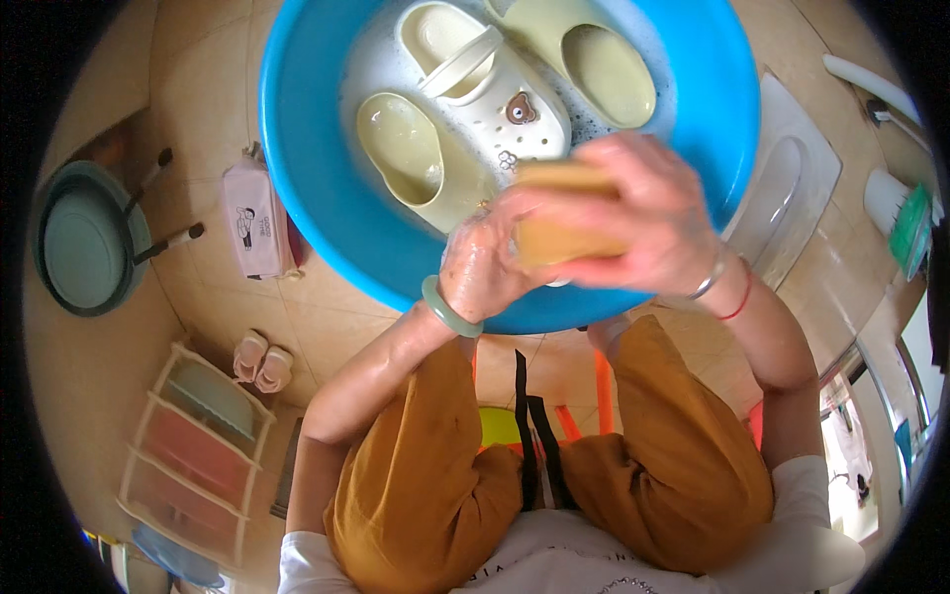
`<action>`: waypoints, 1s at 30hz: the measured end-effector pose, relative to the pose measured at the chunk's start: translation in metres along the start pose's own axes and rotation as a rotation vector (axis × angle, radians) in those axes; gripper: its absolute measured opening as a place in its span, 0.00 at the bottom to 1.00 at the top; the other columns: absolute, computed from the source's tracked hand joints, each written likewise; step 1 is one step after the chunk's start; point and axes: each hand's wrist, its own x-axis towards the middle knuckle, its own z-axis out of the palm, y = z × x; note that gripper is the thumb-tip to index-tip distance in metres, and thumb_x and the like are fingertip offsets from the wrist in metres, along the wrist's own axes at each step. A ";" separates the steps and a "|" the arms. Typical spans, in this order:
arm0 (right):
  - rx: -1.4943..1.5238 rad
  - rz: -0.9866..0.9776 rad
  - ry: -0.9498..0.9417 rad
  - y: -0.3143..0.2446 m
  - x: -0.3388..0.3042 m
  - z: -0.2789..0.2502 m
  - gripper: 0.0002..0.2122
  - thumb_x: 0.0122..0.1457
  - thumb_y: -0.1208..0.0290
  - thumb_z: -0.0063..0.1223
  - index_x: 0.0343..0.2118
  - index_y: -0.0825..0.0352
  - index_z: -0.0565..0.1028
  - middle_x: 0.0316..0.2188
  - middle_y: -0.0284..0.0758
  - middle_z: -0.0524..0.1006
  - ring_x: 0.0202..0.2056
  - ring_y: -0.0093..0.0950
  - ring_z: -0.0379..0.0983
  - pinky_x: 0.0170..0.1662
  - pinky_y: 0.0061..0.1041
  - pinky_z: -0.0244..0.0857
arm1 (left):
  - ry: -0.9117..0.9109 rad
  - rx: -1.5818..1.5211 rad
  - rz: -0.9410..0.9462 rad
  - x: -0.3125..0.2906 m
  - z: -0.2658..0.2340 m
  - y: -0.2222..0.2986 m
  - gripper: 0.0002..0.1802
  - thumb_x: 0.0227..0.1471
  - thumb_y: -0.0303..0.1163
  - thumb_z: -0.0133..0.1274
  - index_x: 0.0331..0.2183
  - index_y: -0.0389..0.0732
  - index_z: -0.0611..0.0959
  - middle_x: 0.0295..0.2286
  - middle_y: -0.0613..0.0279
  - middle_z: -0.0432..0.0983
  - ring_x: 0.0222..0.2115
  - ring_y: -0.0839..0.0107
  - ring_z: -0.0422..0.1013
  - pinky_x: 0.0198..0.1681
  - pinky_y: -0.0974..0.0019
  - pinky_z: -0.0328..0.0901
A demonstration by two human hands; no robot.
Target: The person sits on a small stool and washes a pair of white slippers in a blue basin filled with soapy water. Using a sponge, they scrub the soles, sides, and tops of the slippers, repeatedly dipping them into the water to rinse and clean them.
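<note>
My right hand (pixel 653 213) is closed around a yellowish-brown block (pixel 569 238), blurred by motion, above the near part of a blue basin (pixel 307 233). My wet left hand (pixel 485 262) curls in against the block's left end. Its fingertips are partly hidden, and I cannot make out what they hold. Beyond my hands, a white clog (pixel 515 104) with a heel strap and small charms lies in sudsy water (pixel 366 74). A pale green slipper (pixel 421 158) lies on its left, close to my left hand. Another pale green slipper (pixel 599 64) lies at the far right.
A pink pouch (pixel 257 218) lies on the tiled floor left of the basin. Small pink shoes (pixel 262 361) and a shelf rack (pixel 193 450) stand nearer. Nested green basins (pixel 84 243) are at the far left. A clear plastic tray (pixel 787 178) lies right of the basin.
</note>
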 end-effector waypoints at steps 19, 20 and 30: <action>0.027 0.167 0.029 0.035 -0.047 -0.011 0.28 0.42 0.57 0.69 0.51 0.47 0.80 0.37 0.32 0.73 0.35 0.30 0.73 0.35 0.27 0.70 | 0.094 0.044 0.009 0.006 0.006 0.003 0.29 0.40 0.32 0.69 0.47 0.45 0.80 0.40 0.52 0.80 0.41 0.52 0.77 0.42 0.59 0.72; 0.041 0.209 0.011 0.035 -0.051 -0.012 0.28 0.42 0.57 0.70 0.51 0.48 0.80 0.37 0.32 0.73 0.35 0.30 0.73 0.35 0.27 0.70 | 0.107 0.060 -0.007 0.004 0.006 0.002 0.29 0.39 0.32 0.69 0.47 0.45 0.80 0.39 0.52 0.80 0.41 0.52 0.77 0.42 0.59 0.72; 0.000 -0.073 0.011 -0.004 0.012 0.014 0.24 0.44 0.53 0.68 0.48 0.45 0.81 0.34 0.31 0.71 0.35 0.29 0.71 0.37 0.27 0.65 | 0.074 -0.121 0.217 -0.005 0.000 -0.021 0.30 0.48 0.36 0.65 0.53 0.44 0.76 0.47 0.53 0.78 0.48 0.52 0.74 0.50 0.56 0.69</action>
